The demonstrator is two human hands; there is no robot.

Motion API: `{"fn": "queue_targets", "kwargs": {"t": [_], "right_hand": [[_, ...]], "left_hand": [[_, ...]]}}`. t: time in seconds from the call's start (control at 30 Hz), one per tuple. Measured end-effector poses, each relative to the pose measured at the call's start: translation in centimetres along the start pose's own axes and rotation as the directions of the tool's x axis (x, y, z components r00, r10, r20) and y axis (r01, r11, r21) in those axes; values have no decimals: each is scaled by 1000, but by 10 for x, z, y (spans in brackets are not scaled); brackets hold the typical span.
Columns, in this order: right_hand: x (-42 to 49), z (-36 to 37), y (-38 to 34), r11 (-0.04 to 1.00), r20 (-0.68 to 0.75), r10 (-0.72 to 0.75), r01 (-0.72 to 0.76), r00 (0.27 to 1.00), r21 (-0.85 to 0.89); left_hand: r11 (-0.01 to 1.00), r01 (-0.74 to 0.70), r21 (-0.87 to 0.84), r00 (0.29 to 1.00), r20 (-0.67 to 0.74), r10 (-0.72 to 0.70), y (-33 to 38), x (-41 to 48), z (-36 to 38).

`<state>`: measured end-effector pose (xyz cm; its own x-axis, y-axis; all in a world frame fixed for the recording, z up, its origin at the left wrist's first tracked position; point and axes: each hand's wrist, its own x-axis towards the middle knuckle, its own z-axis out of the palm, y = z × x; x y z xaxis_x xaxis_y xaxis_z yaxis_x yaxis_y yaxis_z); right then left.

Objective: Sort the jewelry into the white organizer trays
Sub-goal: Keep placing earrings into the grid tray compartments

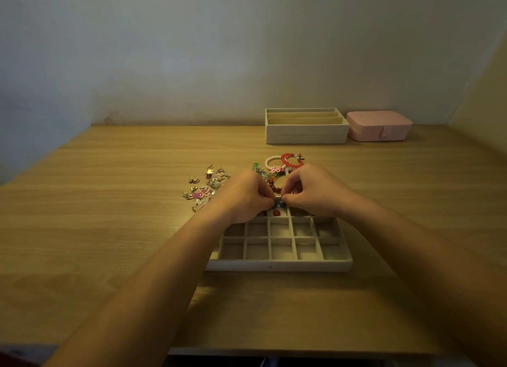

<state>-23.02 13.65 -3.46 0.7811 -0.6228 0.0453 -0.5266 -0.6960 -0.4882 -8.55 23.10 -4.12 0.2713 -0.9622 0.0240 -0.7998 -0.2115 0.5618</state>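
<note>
Item: small blue piece (279,201), too small to identify further, held above the far row of the gridded white tray (277,265), which lay near the person on the wooden table (109,202). Left hand (241,196) and right hand (312,191) met over it, fingers curled tight and the fingertips of both pinching the piece between them. A red bead item (277,212) sat in the far compartment just beneath; the visible near rows held nothing that could be made out. Unsorted stock: a scatter of earrings (204,187) at far left of the tray, and a heap of bracelets beyond the hands, including a red bead bracelet (292,159) and a pearl bracelet (270,161). Second white tray (304,136), with long slots, and a pink case (380,126) stood well apart at the far right. Hazards, as judged: the two-handed pinch on so small a piece looked liable to slip, which would drop it into the occupied compartment or let it bounce out of the tray; both wrists hung low over the tray, so a careless withdrawal could shift it; the left hand lay near the earrings and could sweep them further apart.
</note>
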Motion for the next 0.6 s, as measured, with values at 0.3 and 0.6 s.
{"fn": "queue_targets", "kwargs": {"t": [0.3,0.6], "right_hand": [[0,-2,2,1000,15,-28,28,999,0],[2,-2,6,998,4,-39,38,999,49]], "left_hand": [[997,61,-52,997,-53,-64,-1,-1,-1],[995,30,-98,998,-55,-36,2,-6,-6]]}}
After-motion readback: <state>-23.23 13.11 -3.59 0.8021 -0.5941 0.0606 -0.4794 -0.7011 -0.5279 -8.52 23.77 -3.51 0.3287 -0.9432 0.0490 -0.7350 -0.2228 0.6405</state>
